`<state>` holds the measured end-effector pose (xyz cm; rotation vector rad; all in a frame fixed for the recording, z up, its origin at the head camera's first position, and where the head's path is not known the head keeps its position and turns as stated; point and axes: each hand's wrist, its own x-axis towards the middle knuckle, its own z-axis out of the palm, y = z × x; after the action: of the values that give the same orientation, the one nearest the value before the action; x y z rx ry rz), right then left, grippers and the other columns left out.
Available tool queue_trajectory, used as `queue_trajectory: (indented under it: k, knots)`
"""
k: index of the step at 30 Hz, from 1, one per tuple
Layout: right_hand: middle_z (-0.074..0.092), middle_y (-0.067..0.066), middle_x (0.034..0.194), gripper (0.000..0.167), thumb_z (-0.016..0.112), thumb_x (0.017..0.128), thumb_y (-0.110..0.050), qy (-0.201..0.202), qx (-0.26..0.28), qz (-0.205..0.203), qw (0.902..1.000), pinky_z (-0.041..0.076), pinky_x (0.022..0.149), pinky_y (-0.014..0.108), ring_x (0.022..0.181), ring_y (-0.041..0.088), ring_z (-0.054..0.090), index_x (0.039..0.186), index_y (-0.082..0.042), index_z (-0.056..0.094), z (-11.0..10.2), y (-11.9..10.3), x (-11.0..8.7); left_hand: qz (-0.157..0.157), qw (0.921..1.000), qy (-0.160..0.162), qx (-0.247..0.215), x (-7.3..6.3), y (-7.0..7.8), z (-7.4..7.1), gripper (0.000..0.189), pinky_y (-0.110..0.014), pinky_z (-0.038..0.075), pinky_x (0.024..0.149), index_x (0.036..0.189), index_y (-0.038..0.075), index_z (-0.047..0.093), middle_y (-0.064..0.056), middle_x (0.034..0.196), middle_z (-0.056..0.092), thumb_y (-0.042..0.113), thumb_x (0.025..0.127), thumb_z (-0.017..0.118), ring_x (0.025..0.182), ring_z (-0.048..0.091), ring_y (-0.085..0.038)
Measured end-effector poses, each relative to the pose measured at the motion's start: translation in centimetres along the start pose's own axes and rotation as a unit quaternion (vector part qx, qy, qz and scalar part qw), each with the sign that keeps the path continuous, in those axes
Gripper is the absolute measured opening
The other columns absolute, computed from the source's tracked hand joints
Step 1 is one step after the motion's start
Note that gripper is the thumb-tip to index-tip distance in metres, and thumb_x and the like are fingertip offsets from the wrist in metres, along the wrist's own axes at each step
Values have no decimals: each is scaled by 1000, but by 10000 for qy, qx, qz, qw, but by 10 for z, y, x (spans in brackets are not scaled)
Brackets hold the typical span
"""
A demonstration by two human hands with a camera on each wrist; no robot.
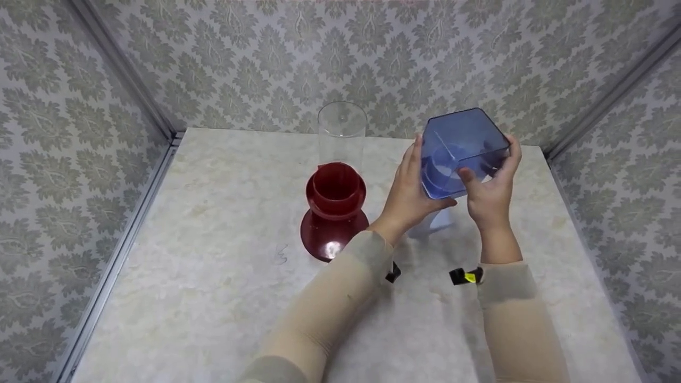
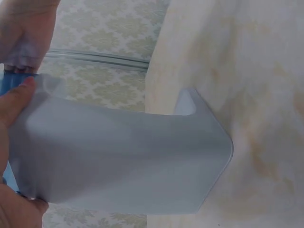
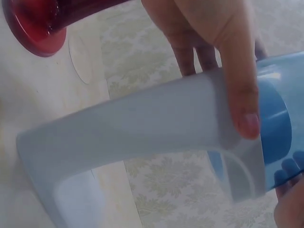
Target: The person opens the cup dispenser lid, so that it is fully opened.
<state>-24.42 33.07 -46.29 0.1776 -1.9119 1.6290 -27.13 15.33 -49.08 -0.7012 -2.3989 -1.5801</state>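
Both hands grip a see-through blue container with an angular top. My left hand holds its left side with the thumb low across the front. My right hand wraps the right side, thumb on the front face. Below the container is a light grey stand with a tall column and an angled foot, partly hidden behind the left hand in the head view. The left thumb lies on the stand's upper end in the right wrist view.
Left of the hands stands a red pedestal with a round base and a red cup-shaped top. A clear cylinder rises behind it. Patterned walls enclose the pale table, with metal rails along their corners.
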Motion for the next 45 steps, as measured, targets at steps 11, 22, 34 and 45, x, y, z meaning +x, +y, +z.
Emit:
queue_trajectory:
  k: [11, 22, 34, 45]
  knots:
    - [53, 9, 152, 123, 99, 80, -64, 997, -557, -358, 9928, 43, 112, 34, 135, 19, 51, 169, -8, 34, 23, -9, -33, -731, 9901, -566, -1056, 3, -18, -9, 161, -37, 35, 140, 184, 14, 2, -2, 184, 39, 41, 69, 112, 166, 44, -18]
    - [47, 8, 157, 136, 109, 66, -59, -259, 2011, 118, 9792, 45, 114, 30, 140, 24, 50, 167, -7, 34, -9, 1, 11, -830, 9892, -473, -1111, -5, -19, 1, 129, -32, 48, 127, 173, 23, 41, 3, 165, 56, 46, 68, 112, 148, 55, -9]
    - [70, 12, 145, 80, 91, 93, -31, -1705, 3240, 383, 9298, 57, 117, 33, 133, 24, 69, 162, -12, 56, -16, -1, 22, -936, 9890, -559, -1000, -13, -15, 3, 131, -34, 46, 131, 176, 21, 36, 1, 169, 51, 45, 70, 111, 151, 53, -11]
    - [78, 15, 126, 59, 86, 97, -29, -1192, 3480, 418, 9289, 60, 108, 35, 116, 25, 76, 142, 4, 67, -1, -11, 34, -751, 9925, -521, -815, -13, -18, -1, 127, -31, 47, 128, 173, 21, 41, 1, 166, 54, 45, 69, 111, 149, 53, -12]
